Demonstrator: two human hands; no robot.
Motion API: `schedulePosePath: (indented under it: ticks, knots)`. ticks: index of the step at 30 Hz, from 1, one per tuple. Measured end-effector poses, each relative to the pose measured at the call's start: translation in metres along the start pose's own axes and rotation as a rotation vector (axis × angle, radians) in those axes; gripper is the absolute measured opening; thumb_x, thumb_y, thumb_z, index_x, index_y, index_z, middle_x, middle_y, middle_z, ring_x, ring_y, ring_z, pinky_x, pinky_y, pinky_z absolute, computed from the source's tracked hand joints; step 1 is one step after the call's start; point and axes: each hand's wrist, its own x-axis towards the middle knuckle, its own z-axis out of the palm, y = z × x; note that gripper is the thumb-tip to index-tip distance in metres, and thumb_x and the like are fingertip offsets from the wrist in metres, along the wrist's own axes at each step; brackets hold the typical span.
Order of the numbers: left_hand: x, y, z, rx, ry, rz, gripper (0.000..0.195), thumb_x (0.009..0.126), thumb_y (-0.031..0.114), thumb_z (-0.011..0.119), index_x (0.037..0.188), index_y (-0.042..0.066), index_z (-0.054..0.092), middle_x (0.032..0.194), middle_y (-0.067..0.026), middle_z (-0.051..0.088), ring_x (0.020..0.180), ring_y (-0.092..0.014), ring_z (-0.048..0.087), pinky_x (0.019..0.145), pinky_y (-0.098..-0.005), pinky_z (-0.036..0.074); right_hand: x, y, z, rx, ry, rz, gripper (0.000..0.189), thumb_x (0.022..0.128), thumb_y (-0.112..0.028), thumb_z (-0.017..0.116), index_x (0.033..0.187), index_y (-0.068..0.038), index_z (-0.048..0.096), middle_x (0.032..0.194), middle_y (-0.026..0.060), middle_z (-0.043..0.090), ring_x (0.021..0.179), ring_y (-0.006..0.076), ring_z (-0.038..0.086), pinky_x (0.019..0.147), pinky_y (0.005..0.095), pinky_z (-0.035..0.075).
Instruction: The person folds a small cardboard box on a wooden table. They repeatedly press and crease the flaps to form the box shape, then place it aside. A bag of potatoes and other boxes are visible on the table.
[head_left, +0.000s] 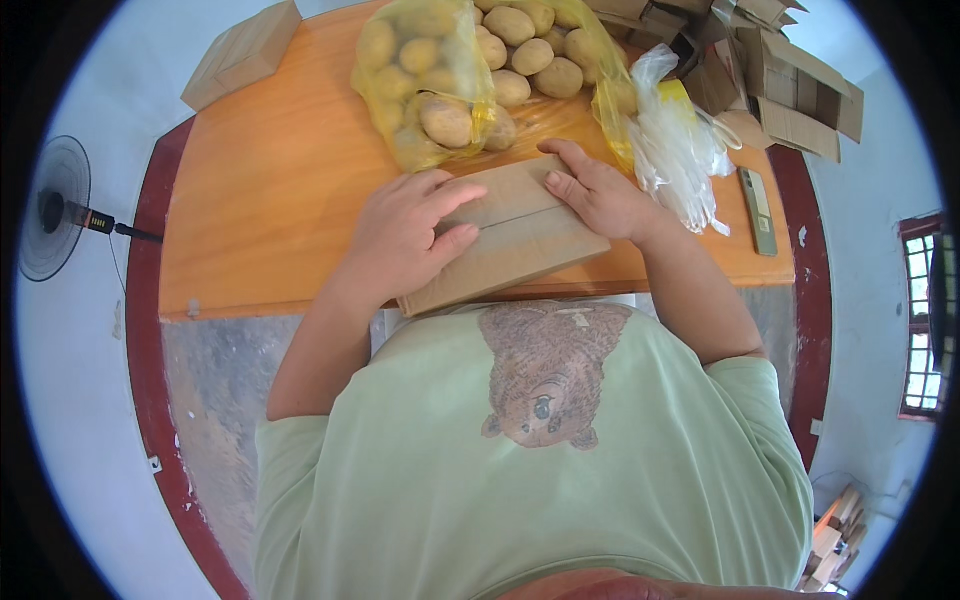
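Observation:
A flat, closed cardboard box lies at a slant on the near edge of the wooden table, its top seam facing up. My left hand grips its left side, with thumb and fingertips on the top. At the far right end, my right hand holds the box, thumb on top and the other fingers at the far edge. Just beyond it sits an open yellow plastic bag, with several potatoes inside and in its mouth. The undersides of both hands are hidden.
White plastic bags lie right of the potatoes, near a smartphone. Open cardboard boxes pile up at the back right corner. Another closed carton stands at the back left of the orange table. A fan is at far left.

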Motion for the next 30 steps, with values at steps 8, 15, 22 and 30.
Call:
schedulePosePath:
  ticks: [8, 15, 22, 30]
  knots:
    - [-0.001, -0.005, 0.001, 0.038, 0.003, 0.028, 0.033, 0.085, 0.025, 0.069, 0.116, 0.016, 0.070, 0.121, -0.0155, 0.062, 0.110, -0.034, 0.059, 0.095, -0.0419, 0.046, 0.000, 0.006, 0.003, 0.021, 0.034, -0.033, 0.052, 0.104, -0.041, 0.044, 0.142, -0.005, 0.040, 0.116, 0.0254, 0.063, 0.110, 0.0383, 0.061, 0.092, 0.0415, 0.047]
    - [-0.002, -0.007, 0.002, 0.040, -0.005, 0.051, 0.037, 0.084, 0.024, 0.071, 0.120, 0.017, 0.068, 0.126, -0.0170, 0.060, 0.113, -0.035, 0.057, 0.097, -0.0417, 0.045, 0.000, 0.004, 0.002, 0.035, 0.017, -0.021, 0.054, 0.104, -0.043, 0.043, 0.143, -0.006, 0.039, 0.111, 0.0247, 0.064, 0.105, 0.0385, 0.063, 0.089, 0.0415, 0.048]
    - [0.015, 0.004, -0.008, 0.007, -0.154, -0.094, 0.057, 0.089, 0.031, 0.066, 0.136, 0.004, 0.049, 0.126, -0.0183, 0.059, 0.113, -0.037, 0.057, 0.096, -0.0432, 0.046, 0.001, 0.005, 0.002, 0.006, 0.014, -0.033, 0.053, 0.104, -0.042, 0.043, 0.142, -0.006, 0.039, 0.112, 0.0262, 0.064, 0.105, 0.0403, 0.062, 0.089, 0.0424, 0.048]
    - [0.074, 0.031, -0.003, 0.228, -0.442, -0.194, 0.053, 0.097, 0.049, 0.048, 0.115, 0.000, 0.056, 0.111, -0.0202, 0.064, 0.107, -0.036, 0.060, 0.089, -0.0462, 0.048, -0.001, 0.005, 0.001, 0.054, 0.020, -0.029, 0.053, 0.103, -0.041, 0.046, 0.142, -0.006, 0.040, 0.117, 0.0273, 0.062, 0.109, 0.0411, 0.061, 0.092, 0.0438, 0.047]
